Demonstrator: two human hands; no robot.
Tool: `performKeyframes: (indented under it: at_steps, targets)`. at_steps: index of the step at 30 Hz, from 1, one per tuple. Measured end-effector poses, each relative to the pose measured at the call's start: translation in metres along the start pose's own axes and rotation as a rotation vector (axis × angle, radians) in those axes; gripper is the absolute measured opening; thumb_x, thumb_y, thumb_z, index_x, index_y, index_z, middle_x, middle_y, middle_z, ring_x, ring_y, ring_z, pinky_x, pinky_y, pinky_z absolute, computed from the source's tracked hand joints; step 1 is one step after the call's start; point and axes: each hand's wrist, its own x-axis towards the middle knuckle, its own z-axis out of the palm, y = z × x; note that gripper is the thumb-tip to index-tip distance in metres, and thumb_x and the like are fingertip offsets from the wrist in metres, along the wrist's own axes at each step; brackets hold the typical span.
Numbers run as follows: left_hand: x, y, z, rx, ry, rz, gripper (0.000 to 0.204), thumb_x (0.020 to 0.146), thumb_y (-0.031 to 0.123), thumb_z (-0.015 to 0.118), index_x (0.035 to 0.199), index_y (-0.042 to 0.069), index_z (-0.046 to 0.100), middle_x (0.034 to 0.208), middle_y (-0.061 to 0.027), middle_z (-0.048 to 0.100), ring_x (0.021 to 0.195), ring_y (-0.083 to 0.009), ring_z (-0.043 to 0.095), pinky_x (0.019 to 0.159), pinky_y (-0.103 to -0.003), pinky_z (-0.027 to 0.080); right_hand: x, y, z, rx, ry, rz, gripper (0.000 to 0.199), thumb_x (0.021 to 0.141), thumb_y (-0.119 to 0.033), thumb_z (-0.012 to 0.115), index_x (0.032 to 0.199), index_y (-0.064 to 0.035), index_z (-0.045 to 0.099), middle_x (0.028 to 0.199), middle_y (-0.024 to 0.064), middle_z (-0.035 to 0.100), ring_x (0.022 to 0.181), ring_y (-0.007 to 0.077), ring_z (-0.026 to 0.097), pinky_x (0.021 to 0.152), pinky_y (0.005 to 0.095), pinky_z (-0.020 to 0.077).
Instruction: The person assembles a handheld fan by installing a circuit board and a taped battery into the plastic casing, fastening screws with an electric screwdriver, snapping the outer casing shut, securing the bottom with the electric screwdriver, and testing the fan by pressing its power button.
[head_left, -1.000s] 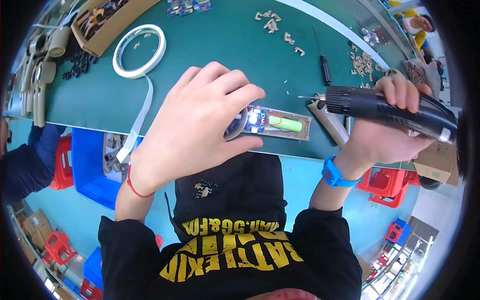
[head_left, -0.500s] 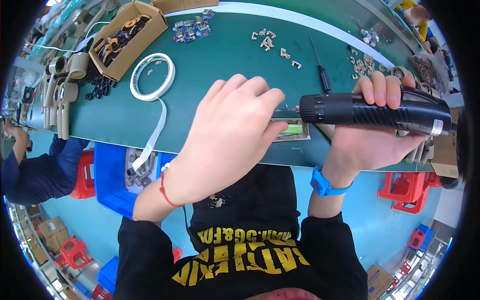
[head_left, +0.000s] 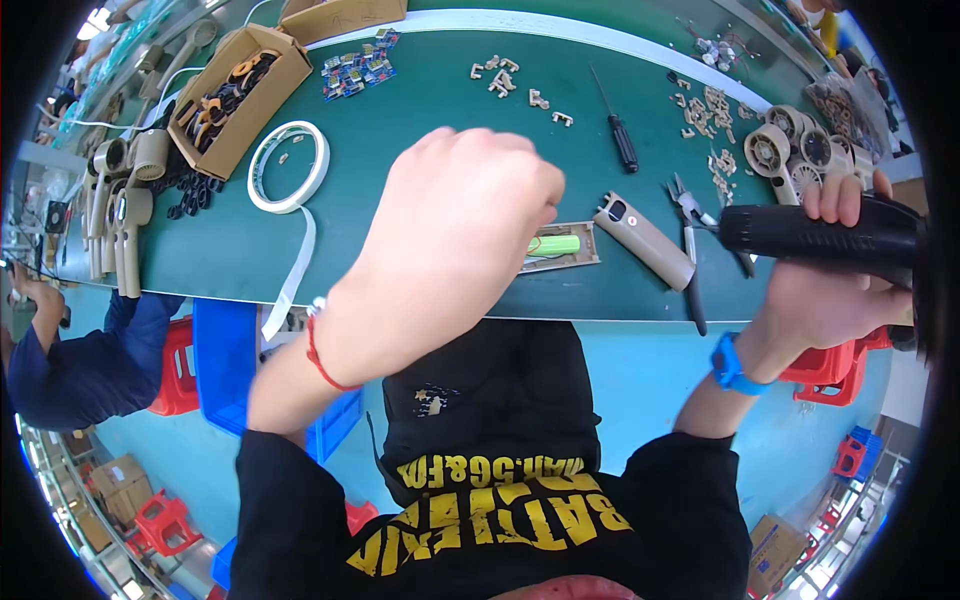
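Note:
My left hand (head_left: 455, 215), curled closed with a red cord on its wrist, hovers over the left end of an open tan housing half (head_left: 591, 244). What its fingers pinch, if anything, is hidden. Inside that housing lies a green cylindrical battery (head_left: 555, 245). My right hand (head_left: 815, 300), with a blue band at the wrist, grips a black electric screwdriver (head_left: 805, 232) out at the right, its tip pointing left. Between the two hands lie a tan handle shell (head_left: 650, 245) and pliers with dark handles (head_left: 689, 225). The screwdriver's tip is near the pliers.
A black-handled hand screwdriver (head_left: 622, 146) lies farther back, near small tan plastic parts (head_left: 503, 82). Leftward are a white tape roll (head_left: 257, 172), circuit boards (head_left: 358, 72) and a cardboard box (head_left: 208, 160). Tan fan units (head_left: 768, 150) crowd the right. Blue bin (head_left: 224, 365) sits below the edge.
My right hand has carried the electric screwdriver right, away from the housing, uncovering the shell and pliers. My left hand stays closed above the housing, slightly raised.

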Motion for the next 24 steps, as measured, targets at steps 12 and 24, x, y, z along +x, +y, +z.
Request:
performKeyframes:
  at_steps: [12,24]
  targets:
    - [0.065,-0.031,0.021,0.096,-0.376,0.292,0.018,0.085,0.016,0.069,0.099,0.003,0.070,0.093,-0.0134,0.067,0.095,-0.0321,0.066,0.080,-0.040,0.053,0.013,0.013,-0.118,-1.576,0.104,0.233,0.058,0.101,-0.043,0.055,0.134,0.0037,0.055,0.131,0.0185,0.061,0.121,0.0254,0.056,0.106,0.0323,0.0365]
    - [-0.047,-0.013,-0.010,0.021,-0.345,-0.036,0.058,0.074,0.019,0.082,0.120,0.001,0.051,0.107,-0.0124,0.056,0.101,-0.0298,0.056,0.087,-0.038,0.045,-0.031,0.035,0.055,-1.086,-0.936,0.149,0.056,0.064,-0.009,0.085,0.116,-0.0068,0.066,0.114,0.0107,0.063,0.108,0.0341,0.057,0.095,0.0407,0.0457]
